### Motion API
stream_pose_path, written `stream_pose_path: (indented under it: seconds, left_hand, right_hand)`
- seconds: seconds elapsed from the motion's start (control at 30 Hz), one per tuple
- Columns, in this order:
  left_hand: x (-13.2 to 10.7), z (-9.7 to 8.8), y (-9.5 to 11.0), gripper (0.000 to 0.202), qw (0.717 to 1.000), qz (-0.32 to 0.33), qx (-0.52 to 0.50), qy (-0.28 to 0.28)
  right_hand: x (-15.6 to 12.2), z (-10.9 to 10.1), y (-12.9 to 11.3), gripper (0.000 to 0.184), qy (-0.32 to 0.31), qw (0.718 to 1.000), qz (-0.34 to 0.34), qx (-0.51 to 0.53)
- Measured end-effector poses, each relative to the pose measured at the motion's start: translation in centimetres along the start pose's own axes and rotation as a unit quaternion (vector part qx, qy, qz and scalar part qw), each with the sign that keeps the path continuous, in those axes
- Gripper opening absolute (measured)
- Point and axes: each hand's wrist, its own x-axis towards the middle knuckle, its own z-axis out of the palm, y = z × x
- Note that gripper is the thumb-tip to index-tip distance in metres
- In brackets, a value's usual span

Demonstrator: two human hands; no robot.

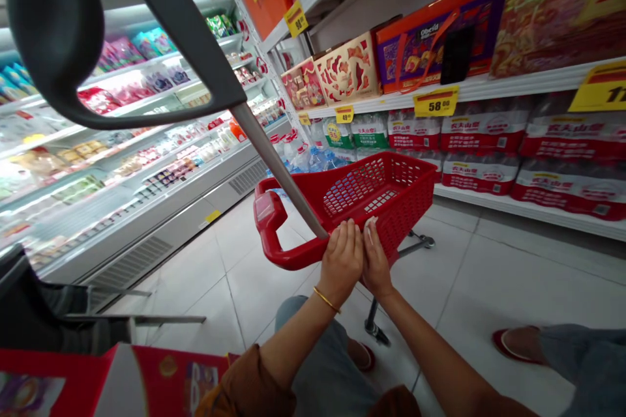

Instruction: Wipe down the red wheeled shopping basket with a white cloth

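In front of me stands a red plastic shopping cart (411,202) with a perforated basket. My left hand (345,249) and my right hand (376,260) are pressed together at its near rim, side by side. The left fingers are held close together and bent over, and what lies under them is hidden. A small white piece (372,221) shows at the right fingertips; its kind is not clear. Just left of my hands, a metal pole (278,163) with a grey looped handle (195,45) slants up from the rim.
Shelves at the right hold gift boxes (349,68), red-wrapped bottle packs (482,172) and a dark phone-like object (457,55). A lit refrigerated case (161,234) runs along the left. A red box (161,378) is at lower left; another person's foot (521,344) is at right.
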Motion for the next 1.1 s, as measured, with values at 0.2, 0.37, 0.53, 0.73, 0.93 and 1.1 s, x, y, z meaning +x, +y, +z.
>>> stream_pose_path:
  seconds: [0.2,0.37,0.53,0.73,0.93,1.1]
  left_hand:
    - [-0.2,0.2,-0.1,0.041,1.000,-0.002,-0.013,-0.002]
    - [-0.1,0.1,-0.1,0.040,1.000,0.002,0.000,0.007]
    - [0.0,0.0,-0.1,0.038,1.000,0.009,0.017,0.017]
    - [-0.2,0.2,0.0,0.038,1.000,0.012,0.009,0.006]
    - [-0.3,0.5,0.0,0.038,1.000,0.012,0.009,0.006]
    - [-0.4,0.7,0.0,0.038,1.000,0.010,0.018,0.004]
  right_hand:
    - [-1.3,0.4,1.0,0.065,-0.016,1.000,0.011,0.001]
    - [-2.8,0.2,2.0,0.061,-0.046,0.999,0.013,-0.002]
    - [-3.7,0.1,2.7,0.062,-0.058,0.998,0.012,-0.012]
    - [-4.0,-0.2,3.0,0.063,-0.065,0.998,-0.004,-0.018]
    - [-4.5,-0.6,3.2,0.062,-0.077,0.997,-0.011,-0.011]
    - [-5.2,-0.9,3.6,0.062,-0.095,0.995,-0.016,-0.009]
